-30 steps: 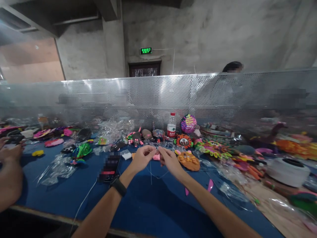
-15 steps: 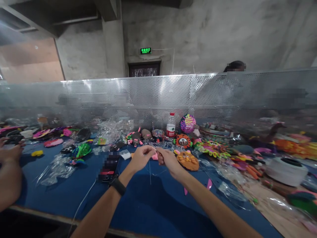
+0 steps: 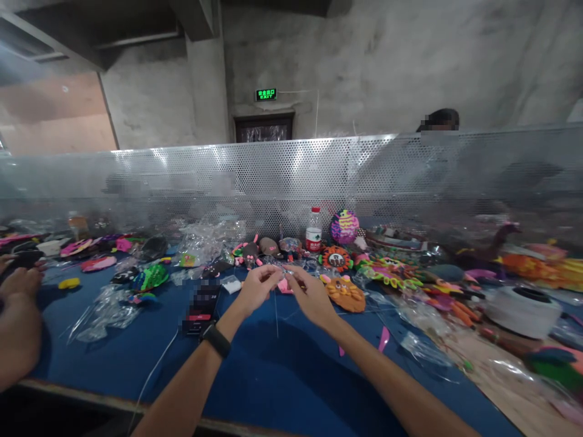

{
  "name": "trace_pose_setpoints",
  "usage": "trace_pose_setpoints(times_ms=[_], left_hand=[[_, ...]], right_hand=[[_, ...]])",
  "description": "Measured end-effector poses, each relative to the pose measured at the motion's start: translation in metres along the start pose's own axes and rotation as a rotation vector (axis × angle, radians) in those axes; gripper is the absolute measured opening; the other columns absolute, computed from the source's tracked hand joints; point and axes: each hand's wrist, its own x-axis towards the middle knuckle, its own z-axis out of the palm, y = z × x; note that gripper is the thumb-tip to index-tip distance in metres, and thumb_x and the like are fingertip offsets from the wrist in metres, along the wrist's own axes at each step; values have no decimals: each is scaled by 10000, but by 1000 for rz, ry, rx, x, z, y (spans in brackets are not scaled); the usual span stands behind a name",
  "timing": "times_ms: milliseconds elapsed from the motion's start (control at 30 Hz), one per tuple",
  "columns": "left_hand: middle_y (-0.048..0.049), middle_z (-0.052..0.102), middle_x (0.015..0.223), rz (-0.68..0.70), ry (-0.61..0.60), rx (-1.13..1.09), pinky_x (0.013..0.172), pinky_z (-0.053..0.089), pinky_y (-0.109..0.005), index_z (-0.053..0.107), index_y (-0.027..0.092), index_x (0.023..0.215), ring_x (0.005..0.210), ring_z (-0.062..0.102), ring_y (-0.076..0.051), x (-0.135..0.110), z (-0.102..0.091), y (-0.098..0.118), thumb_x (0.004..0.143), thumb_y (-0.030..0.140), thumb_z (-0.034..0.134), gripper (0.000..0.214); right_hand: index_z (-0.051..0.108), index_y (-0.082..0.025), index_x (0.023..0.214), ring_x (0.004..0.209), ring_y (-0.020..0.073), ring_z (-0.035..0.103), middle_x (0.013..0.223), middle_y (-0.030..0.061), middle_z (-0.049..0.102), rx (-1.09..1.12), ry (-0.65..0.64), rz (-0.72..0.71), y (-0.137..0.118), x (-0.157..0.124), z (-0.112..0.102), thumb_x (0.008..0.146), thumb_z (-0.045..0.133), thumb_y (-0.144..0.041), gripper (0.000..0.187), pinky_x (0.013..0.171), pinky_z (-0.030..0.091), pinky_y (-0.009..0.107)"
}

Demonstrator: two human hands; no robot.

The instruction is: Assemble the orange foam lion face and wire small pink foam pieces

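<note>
My left hand [image 3: 259,287] and my right hand [image 3: 311,292] meet above the blue table, fingertips nearly touching. Thumb and fingers of the left are pinched on a thin white thread [image 3: 276,315], whose loose end hangs below. The right hand's fingers are also pinched together close by; what lies between them is too small to make out. Behind the fingertips sits a small pink piece [image 3: 285,286]. Just right of my right hand is a brown cat-faced foam piece [image 3: 344,294].
A phone [image 3: 203,309] with a cable lies left of my wrist. Foam animals, clear plastic wrap [image 3: 107,314] and a bottle [image 3: 314,230] line the perforated metal divider [image 3: 291,167]. A white spool [image 3: 522,311] stands at right. Another person's arm [image 3: 18,334] rests at far left.
My right hand's fingers have shifted slightly and come closer to the left fingertips. The thread still hangs from my left hand. Behind the divider, a person's head has moved a little right.
</note>
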Motion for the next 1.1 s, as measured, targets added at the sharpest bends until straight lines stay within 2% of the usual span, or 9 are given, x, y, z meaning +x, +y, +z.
trace_pose_setpoints(times_ms=[267,533,800,967,1100], left_hand=[[39,478,578,-32,31,13,388,216,-179,644,146,868,429,349,-43,0,0,0,680,537,669,435],[4,566,639,59,69,66,452,311,-200,663,146,818,505,410,-73,1,-1,2,708,433,664,308],[-28,625,729,91,52,88,418,330,-198,664,149,823,499,445,-80,3,-3,-4,720,451,648,320],[11,567,611,60,47,102,391,298,-195,656,135,810,417,386,-56,2,-2,-3,731,469,628,345],[0,595,624,90,58,72,464,347,-203,664,138,764,499,457,-80,2,0,1,708,447,660,314]], right_hand=[[651,-216,1021,622,186,592,703,19,667,-65,20,-31,-3,-1,-2,894,401,-378,323,620,441,286],[636,-203,955,626,196,596,698,39,659,-135,42,-48,0,-2,1,920,362,-365,320,624,424,298],[649,-196,946,962,222,602,995,98,663,-91,114,-120,2,-1,5,923,386,-336,299,841,457,349],[654,-187,1017,1001,230,619,1072,106,680,23,137,-56,4,-2,11,908,423,-376,318,840,489,364],[659,-184,1033,966,234,639,1105,109,676,84,133,-26,4,-2,13,902,430,-404,344,785,515,358]])
